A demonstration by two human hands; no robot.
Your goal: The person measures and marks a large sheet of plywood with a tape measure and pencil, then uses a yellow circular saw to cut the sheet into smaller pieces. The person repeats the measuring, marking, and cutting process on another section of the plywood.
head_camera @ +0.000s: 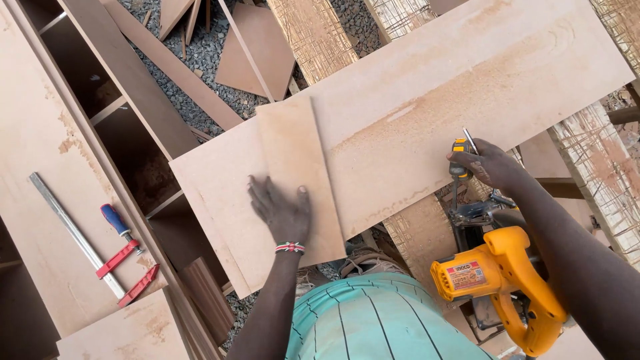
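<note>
My left hand point(281, 210) lies flat, fingers spread, on a small tan board piece point(293, 160) that rests on a long dusty tan board point(433, 87). My right hand point(490, 163) is closed around a yellow and black hand tool point(460, 157) at the long board's near edge. A yellow circular saw point(503, 280) sits just below that hand, beside my right forearm. A beaded bracelet is on my left wrist.
A red and silver bar clamp point(100, 240) with a blue handle lies on a board at left. An open wooden cabinet frame point(127, 127) runs along the left. Offcuts point(257, 47) lie on gravel at the top. Rough wooden supports point(593, 173) stand at right.
</note>
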